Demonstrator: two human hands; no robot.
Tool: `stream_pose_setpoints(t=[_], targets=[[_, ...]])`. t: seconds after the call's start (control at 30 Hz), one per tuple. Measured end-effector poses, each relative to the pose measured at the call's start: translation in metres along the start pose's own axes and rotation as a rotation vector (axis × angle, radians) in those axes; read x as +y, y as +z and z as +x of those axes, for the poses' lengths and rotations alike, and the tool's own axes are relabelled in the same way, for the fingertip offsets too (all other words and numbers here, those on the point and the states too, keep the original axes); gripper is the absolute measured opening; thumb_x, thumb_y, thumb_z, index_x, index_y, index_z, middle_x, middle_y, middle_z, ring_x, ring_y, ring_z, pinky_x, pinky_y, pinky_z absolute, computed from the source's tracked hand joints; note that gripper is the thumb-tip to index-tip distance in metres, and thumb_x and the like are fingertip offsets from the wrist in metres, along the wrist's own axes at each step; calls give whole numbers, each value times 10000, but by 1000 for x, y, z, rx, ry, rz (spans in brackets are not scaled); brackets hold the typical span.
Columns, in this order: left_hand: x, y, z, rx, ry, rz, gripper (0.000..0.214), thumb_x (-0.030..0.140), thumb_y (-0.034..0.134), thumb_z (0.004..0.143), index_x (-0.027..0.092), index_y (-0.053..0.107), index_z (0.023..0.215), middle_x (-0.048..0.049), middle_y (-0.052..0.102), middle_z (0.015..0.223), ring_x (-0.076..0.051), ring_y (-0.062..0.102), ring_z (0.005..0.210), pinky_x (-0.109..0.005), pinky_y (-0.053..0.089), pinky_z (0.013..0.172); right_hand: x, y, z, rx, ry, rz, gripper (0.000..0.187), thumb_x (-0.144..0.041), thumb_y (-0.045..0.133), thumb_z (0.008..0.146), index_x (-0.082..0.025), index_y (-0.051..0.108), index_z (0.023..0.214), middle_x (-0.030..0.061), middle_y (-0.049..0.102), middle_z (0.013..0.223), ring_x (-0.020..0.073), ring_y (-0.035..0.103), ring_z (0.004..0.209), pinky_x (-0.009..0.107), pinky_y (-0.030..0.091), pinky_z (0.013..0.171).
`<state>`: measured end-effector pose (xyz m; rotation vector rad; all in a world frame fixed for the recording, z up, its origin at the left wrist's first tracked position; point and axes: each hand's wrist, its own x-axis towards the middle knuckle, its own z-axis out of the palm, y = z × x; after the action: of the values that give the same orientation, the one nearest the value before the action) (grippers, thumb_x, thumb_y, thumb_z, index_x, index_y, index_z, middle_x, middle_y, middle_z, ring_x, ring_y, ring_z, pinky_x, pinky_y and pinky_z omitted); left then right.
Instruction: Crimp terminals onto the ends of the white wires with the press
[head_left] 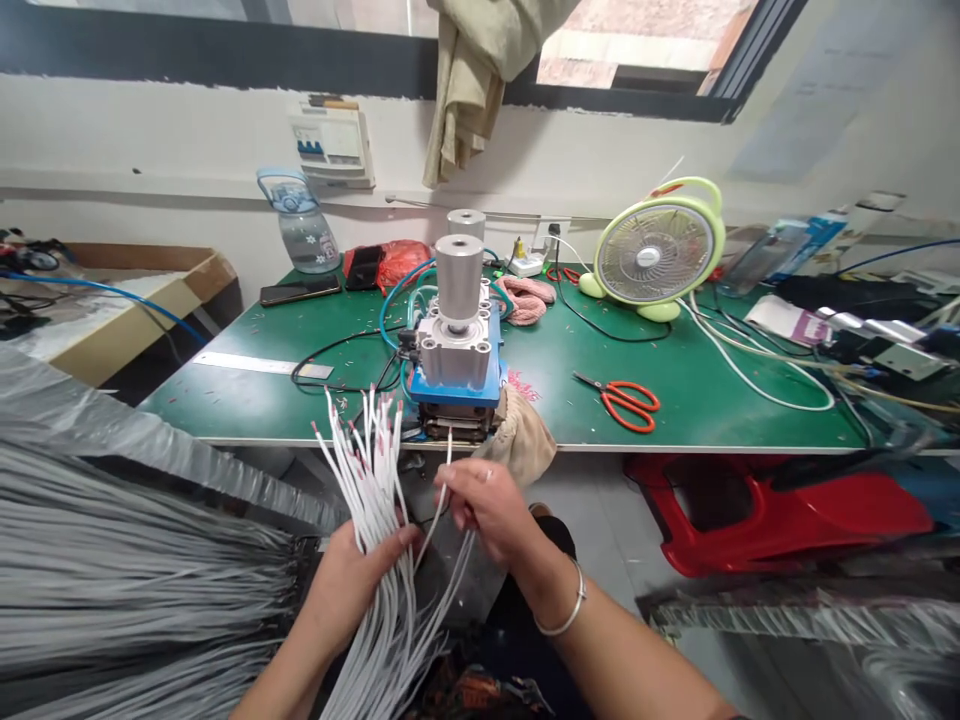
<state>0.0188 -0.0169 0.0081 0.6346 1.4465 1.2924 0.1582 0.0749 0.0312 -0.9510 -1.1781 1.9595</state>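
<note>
Spotting clear plastic water bottle w/ blue lid [304, 235] on green table [675, 350], contents unclear. Gripping bundle of thin white wires [371, 470] in closed left hand [352, 580] below table edge; pinching single white wire [448, 460] btwn right hand [487, 510] fingertips.

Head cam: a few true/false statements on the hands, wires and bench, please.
1. The left hand grips a bundle of white wires. True.
2. The right hand pinches a single white wire, its tip pointing up toward the press machine. True.
3. The right hand grips scissors. False: the orange scissors lie untouched on the green table, right of the press machine.
4. The fan stands on the floor. False: the green fan stands on the green table, toward the back.
5. A bracelet sits on the right wrist. True.
</note>
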Motion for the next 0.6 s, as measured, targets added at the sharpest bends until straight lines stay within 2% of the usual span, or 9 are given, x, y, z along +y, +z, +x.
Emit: stream_pose_setpoints(t=[0.13,0.3,0.43,0.6], targets=[[14,-3,0,105,-107,-313,321,262,766,563,154,588,807,-17,677,635,-195,650,601,-335,516,650,-10,-2,5,111,10,180,311,-423,653,679,-122,574,688,-1,579,549,27,373,328,169,185,338],[28,1,-2,144,-121,-418,335,229,786,527,154,567,770,-5,657,592,-171,641,556,-308,530,609,-14,-4,10,90,9,246,305,-423,643,692,-136,549,653,-40,507,473,27,340,326,169,182,336],[21,1,-2,131,-143,-425,356,216,787,516,153,577,797,-1,654,604,-171,640,554,-303,531,588,-13,-9,5,78,-56,110,291,-417,650,689,-141,581,630,-22,545,512,29,347,338,174,183,335],[10,2,-1,116,-154,-356,334,228,784,529,142,587,785,13,637,589,-147,617,523,-268,507,538,-8,-15,-9,-110,-24,-173,298,-428,626,725,-160,637,595,-17,475,378,77,393,326,210,259,360]])
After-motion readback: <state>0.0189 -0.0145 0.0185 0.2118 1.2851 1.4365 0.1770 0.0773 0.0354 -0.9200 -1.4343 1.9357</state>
